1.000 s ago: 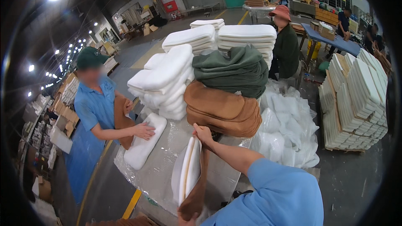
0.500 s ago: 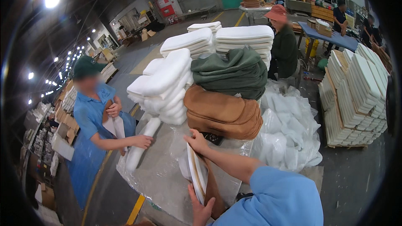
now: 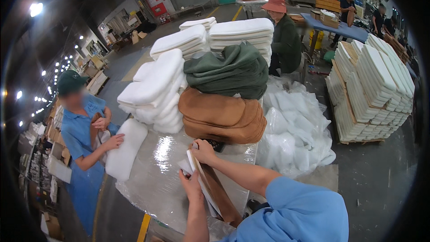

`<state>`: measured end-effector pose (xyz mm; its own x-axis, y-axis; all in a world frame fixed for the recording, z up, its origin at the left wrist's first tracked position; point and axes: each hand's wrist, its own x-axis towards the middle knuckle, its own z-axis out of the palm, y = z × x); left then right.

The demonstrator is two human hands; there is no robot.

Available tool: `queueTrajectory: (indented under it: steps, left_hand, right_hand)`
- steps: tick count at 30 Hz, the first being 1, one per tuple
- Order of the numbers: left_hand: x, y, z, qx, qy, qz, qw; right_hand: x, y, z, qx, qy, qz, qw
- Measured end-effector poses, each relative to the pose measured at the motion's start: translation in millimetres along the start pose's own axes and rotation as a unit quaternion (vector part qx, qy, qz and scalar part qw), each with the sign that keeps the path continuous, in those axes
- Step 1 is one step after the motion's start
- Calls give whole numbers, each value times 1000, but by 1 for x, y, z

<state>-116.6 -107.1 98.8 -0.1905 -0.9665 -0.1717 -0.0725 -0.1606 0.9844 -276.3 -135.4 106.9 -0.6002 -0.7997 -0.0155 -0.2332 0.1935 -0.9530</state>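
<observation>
On its edge in front of me stands a long cushion piece with a brown cover (image 3: 220, 194) on its right side and a white pad (image 3: 202, 180) along its left. My right hand (image 3: 204, 152) grips its far end. My left hand (image 3: 191, 184) is on the white side, its fingers closed at a thin white flap (image 3: 184, 166). Just beyond lies a stack of brown covers (image 3: 221, 118), with a dark object (image 3: 218, 146) partly hidden beneath its front edge. Behind that sits a pile of dark green covers (image 3: 228, 72).
White pads (image 3: 152, 92) are piled at the left and back of the plastic-covered table (image 3: 156, 183). A co-worker (image 3: 85, 121) at left touches a white pad (image 3: 127, 148). Bagged white padding (image 3: 293, 130) lies right, before a pallet of white pads (image 3: 371, 89). Another person (image 3: 284, 40) sits behind.
My left hand has moved up along the cushion toward its far end, near my right hand. The co-worker's white pad now lies flatter, its broad face showing. The view has shifted right.
</observation>
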Motion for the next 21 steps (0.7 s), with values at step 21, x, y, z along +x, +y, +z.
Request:
queueTrajectory:
  steps: [21]
  left_hand:
    - [108,19,-4,64,-94,75,991]
  right_hand:
    - [38,-6,-15,57,-310,131,940]
